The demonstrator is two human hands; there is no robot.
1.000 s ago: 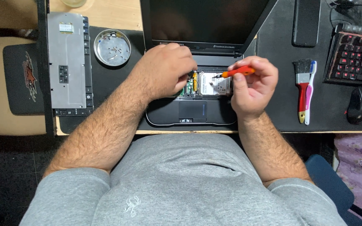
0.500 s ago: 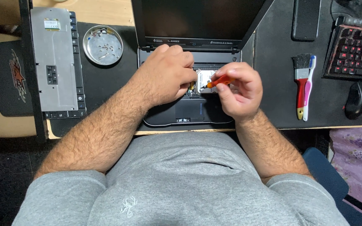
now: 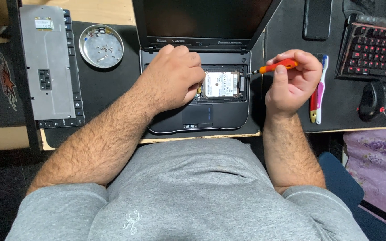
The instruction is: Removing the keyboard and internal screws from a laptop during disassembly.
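Head view, looking straight down at a dark desk mat crowded with gear. Off to the left lies a removed keyboard panel, grey underside up, and just beside it a small round metal dish with loose screws scattered in it. To the right, a red-lit keyboard and a black mouse sit well apart from the work, with a pink-and-white brush lying between them and the laptop, partly hidden behind the right hand. A dark phone rests at the top. The laptop stands open, its top cover stripped off, so the silver hard drive shows in its bay. The left hand lies over the left part of the open deck, fingers curled down at the drive's left edge and covering whatever sits there; whether they pinch anything I cannot tell. The right hand is closed around an orange-handled screwdriver, held off the right side of the laptop, its thin tip pointing left toward the drive's upper right corner but clear of it.
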